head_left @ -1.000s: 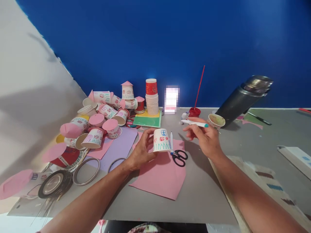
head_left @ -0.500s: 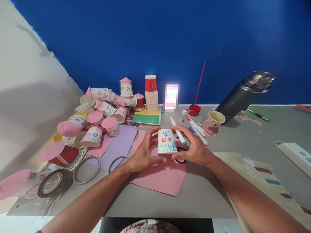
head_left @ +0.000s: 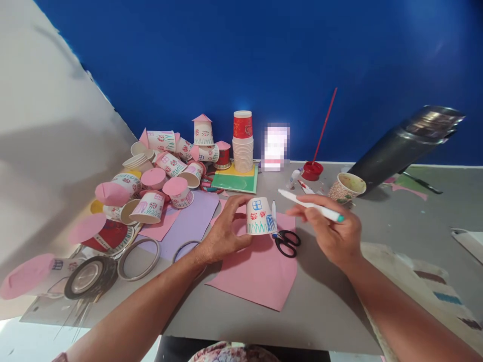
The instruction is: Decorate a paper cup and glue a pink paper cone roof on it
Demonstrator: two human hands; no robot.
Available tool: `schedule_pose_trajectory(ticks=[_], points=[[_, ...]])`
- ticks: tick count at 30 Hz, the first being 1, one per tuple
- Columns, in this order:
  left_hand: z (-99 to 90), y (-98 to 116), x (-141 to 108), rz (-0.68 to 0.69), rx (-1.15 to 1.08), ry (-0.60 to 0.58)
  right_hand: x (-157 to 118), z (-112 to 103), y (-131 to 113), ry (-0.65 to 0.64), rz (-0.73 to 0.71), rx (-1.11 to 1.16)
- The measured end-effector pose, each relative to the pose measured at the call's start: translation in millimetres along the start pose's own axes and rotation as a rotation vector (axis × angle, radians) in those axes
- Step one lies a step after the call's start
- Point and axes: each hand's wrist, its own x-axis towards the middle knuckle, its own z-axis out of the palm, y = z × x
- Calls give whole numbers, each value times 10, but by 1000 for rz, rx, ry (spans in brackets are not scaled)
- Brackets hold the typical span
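Observation:
My left hand grips an upside-down white paper cup by its left side. Drawn on the cup are a blue window, red flowers, green grass and a blue door shape. To its right, my right hand holds a white marker with a green end, tip pointing left, apart from the cup. Black-handled scissors lie partly on a pink paper sheet below the cup. Another marker, with a blue end, lies just behind the cup's right side.
Decorated paper cups with pink tops crowd the left. A cup stack stands on a green-and-yellow pad. On the right are a leaning black flask, a patterned cup and a cloth. Tape rolls lie front left.
My right hand has left the cup and moved right with the marker, uncovering the scissors. My left hand keeps hold of the cup. The view has shifted slightly.

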Motion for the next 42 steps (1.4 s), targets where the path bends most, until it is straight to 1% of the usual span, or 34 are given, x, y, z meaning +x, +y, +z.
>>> schedule_pose_trajectory(ticks=[1,2,5,7,9,12,21,26,30,38,42], points=[[0,-4,1,0,-6,12,-10,-10,-24,52,-11,17],[1,-6,1,0,-11,21,-17,-16,-54,73,-29,38],[8,0,-4,-3,-18,35,-18,-15,-168,30,-81,56],[16,14,-9,2,-2,40,-16,-1,-235,21,-74,-3],[23,32,-13,22,32,43,-22,13,-269,46,-65,-99],[28,54,-16,64,90,39,-47,21,-261,57,-71,-210],[29,84,-31,54,123,20,-57,40,-308,-1,-130,-300],[28,128,-27,44,140,9,-39,27,-309,-10,-168,-298],[26,125,-22,45,135,1,-27,24,-309,-25,-180,-294],[33,96,-31,53,152,-14,1,24,-298,-60,-162,-314],[36,92,-30,41,141,-14,-9,23,-313,-75,-153,-288]])
